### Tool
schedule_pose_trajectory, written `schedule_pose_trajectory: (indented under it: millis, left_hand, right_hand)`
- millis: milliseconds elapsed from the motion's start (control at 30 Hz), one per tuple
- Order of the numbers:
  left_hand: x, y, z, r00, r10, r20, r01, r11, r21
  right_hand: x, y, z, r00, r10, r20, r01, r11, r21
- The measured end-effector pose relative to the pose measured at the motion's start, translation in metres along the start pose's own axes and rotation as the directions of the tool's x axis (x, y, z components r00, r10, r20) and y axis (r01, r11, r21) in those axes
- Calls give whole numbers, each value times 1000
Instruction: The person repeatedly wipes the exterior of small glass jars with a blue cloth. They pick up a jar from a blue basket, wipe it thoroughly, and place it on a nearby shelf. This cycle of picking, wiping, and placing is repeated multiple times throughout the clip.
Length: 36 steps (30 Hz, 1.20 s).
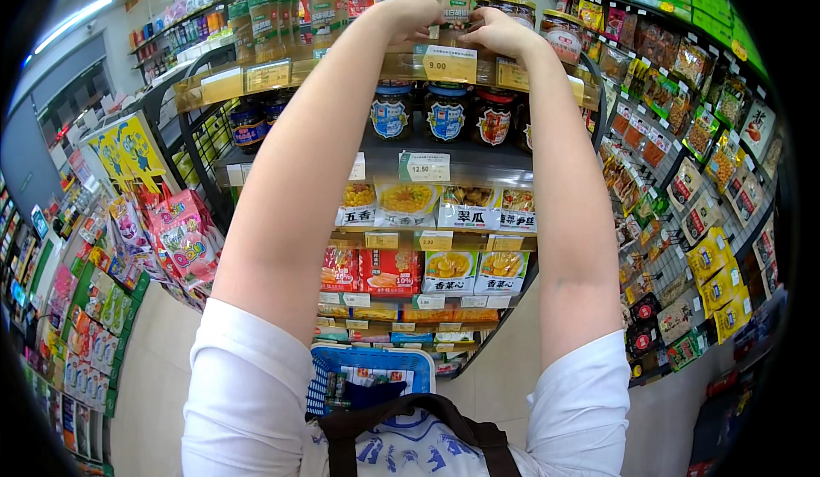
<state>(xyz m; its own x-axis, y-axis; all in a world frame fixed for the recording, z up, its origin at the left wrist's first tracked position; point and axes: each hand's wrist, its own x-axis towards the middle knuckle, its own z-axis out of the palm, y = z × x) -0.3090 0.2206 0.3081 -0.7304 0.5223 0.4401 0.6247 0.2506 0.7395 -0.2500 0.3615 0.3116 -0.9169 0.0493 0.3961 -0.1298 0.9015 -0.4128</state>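
On the top shelf, a green-capped clear plastic bottle of white pepper [456, 8] stands upright between my two hands. The fingers of my left hand [413, 17] hold its left side. From the other side, the fingertips of my right hand [503, 30] grip its right edge. More green-capped seasoning bottles [327, 12] stand to the left. Gold-lidded jars [562, 35] are on the right, close to my right wrist. A price tag [446, 63] hangs on the shelf's front edge right under the bottle.
Lower shelves of the display rack [295, 86] hold glass jars [446, 112] and bagged pickles [405, 205]. A blue plastic basket [419, 368] with goods in it is on the floor before me. Candy bags [186, 240] hang at left; a snack wall [688, 157] stands at right.
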Motion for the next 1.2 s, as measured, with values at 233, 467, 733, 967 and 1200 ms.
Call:
schedule_pose_trajectory:
  millis: [233, 467, 733, 967, 1200]
  left_hand:
    - [16, 9, 5, 989, -139, 45, 127, 969, 211]
    - [41, -9, 6, 975, -222, 3, 213, 937, 276]
    - [40, -7, 5, 984, -178, -8, 159, 861, 483]
    - [51, -20, 6, 994, -109, 4, 97, 896, 433]
    - [51, -18, 7, 999, -51, -14, 51, 841, 539]
  right_hand:
    - [-12, -10, -7, 997, 66, 34, -70, 990, 124]
    - [5, -7, -3, 996, 91, 16, -92, 995, 42]
    - [15, -2, 1, 988, 133, -83, -138, 988, -63]
    - [25, 12, 5, 994, 74, -84, -72, 997, 33]
    - [25, 13, 7, 996, 35, -83, -24, 991, 129]
